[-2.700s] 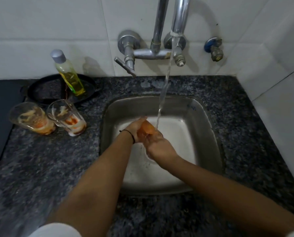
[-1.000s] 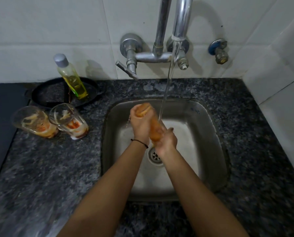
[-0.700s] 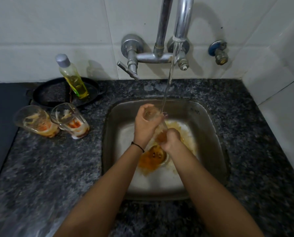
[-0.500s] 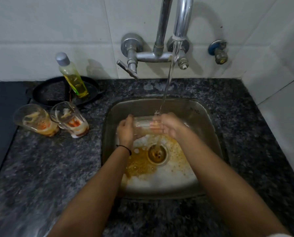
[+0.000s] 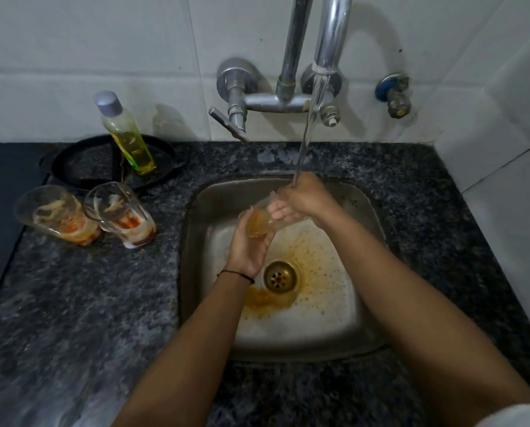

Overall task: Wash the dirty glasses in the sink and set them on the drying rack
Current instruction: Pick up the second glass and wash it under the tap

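Left hand [image 5: 247, 245]: palm up beneath the held glass, fingers and thumb curled round its lower end
Right hand [image 5: 304, 201]: just beyond the left hand, fingers curled over the upper end of the glass; whether any finger is inside the mouth I cannot tell
Held glass [image 5: 258, 222]: between the two hands, tilted, above the sink, with cloudy orange water in the part by the left palm
Water stream [image 5: 308, 118]: falls from the tap spout [image 5: 331, 35] and meets the far edge of the right hand
Sink [image 5: 371, 211]: steel basin under both hands, orange wash and specks on its floor
Drain [image 5: 280, 275]: just right of the left wrist, ringed with orange
Near dirty glass [image 5: 120, 215]: on the counter [image 5: 72, 303], well left of the left hand, red-orange dregs at the bottom
Far dirty glass [image 5: 57, 215]: just beside the near one, farther left of the hand
Soap bottle [image 5: 128, 140]: yellow liquid, grey cap, standing in a black pan [image 5: 82, 164], left of and beyond the left hand
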